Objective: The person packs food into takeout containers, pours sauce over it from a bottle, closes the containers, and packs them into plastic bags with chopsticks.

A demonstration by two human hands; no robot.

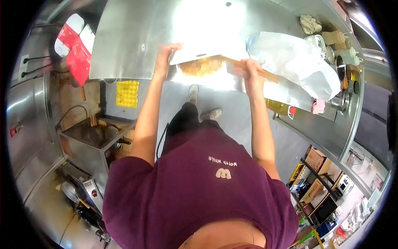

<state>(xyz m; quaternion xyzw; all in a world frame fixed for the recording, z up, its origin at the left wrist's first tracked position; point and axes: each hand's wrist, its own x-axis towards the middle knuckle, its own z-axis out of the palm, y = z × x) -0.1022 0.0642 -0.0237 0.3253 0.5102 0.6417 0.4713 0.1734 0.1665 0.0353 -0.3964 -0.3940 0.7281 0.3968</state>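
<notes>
Head view: two bare hands over a metal desk [128, 29], well apart from each other. Left hand [168, 51] is at the left end of a white board [194, 55] with a slot near its front edge; fingers blurred, can't tell if they're clamped on it or just resting. Right hand [250, 69] is closed on a wooden stick [270, 76], which runs from the board's right end out past the hand, angled toward the desk's right side. Hand slightly blurred too.

Orange-brown food [201, 67] sits at the desk's near edge, between the hands, right in front of the board. Glare around it; can't tell what it lies on.

Right of the right hand: large pale plastic bag [292, 62] on the desk, bottles [333, 38] and a crumpled bag [310, 24] beyond. Bottle of yellow liquid [277, 106], red cap, below the desk's near edge. Pink item [318, 106] by the bag's near end.

Far left: red-and-white carton [78, 60], yellow egg tray [127, 93].
</notes>
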